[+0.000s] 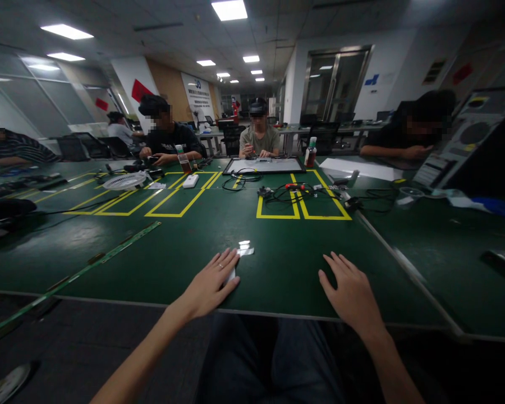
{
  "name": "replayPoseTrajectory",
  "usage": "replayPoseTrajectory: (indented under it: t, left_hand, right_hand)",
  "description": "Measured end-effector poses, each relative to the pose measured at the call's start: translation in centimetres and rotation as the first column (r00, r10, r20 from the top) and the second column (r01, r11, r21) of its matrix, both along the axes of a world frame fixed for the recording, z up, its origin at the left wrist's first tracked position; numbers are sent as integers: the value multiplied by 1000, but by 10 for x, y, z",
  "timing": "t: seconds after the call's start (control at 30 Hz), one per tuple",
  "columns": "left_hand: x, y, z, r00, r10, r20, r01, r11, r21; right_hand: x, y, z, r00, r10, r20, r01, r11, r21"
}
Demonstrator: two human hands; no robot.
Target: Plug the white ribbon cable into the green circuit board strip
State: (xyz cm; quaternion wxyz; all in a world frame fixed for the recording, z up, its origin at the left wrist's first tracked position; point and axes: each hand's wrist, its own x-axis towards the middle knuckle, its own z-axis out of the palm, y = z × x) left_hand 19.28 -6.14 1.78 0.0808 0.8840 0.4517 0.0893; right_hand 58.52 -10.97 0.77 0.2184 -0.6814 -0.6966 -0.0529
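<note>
Palm down near the front edge of the green table (pixel 273 280), my left hand (pixel 212 283) lies with its fingers stretched out, a ring on one of them. Partly under its fingers is a small white piece (pixel 232 275), perhaps paper or plastic. Just past the fingertips lies a shiny clear scrap (pixel 246 251). My right hand (pixel 350 289) rests on the tabletop farther right, fingers extended and thumb apart, with nothing in it. A long narrow green circuit strip (pixel 122 247) lies to the left of my left hand and sticks out over the table edge.
Yellow tape outlines (pixel 278 216) mark the table ahead. Black cables and a red-handled tool (pixel 294 187) lie there, with a white box (pixel 191 181) to the left. A flat panel (pixel 263 166) and bottles (pixel 310 152) stand farther back. Several people sit around; a computer case (pixel 458 143) is at right.
</note>
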Motion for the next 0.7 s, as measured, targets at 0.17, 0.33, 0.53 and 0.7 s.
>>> replayPoseTrajectory:
  t: [0.17, 0.33, 0.53, 0.7]
  left_hand:
    - [59, -13, 12, 979, -204, -1, 204, 979, -19]
    - [95, -21, 14, 963, -269, 22, 268, 963, 28]
    - [101, -25, 13, 970, -242, 14, 240, 969, 65]
    - [101, -30, 10, 981, -188, 42, 185, 981, 57]
  right_hand:
    - [0, 0, 0, 1000, -8, 2, 8, 1000, -4]
    - [-1, 0, 1, 1000, -17, 10, 17, 1000, -18]
    - [-1, 0, 1, 1000, -18, -11, 18, 1000, -23]
    - [-2, -1, 3, 1000, -18, -7, 17, 1000, -23]
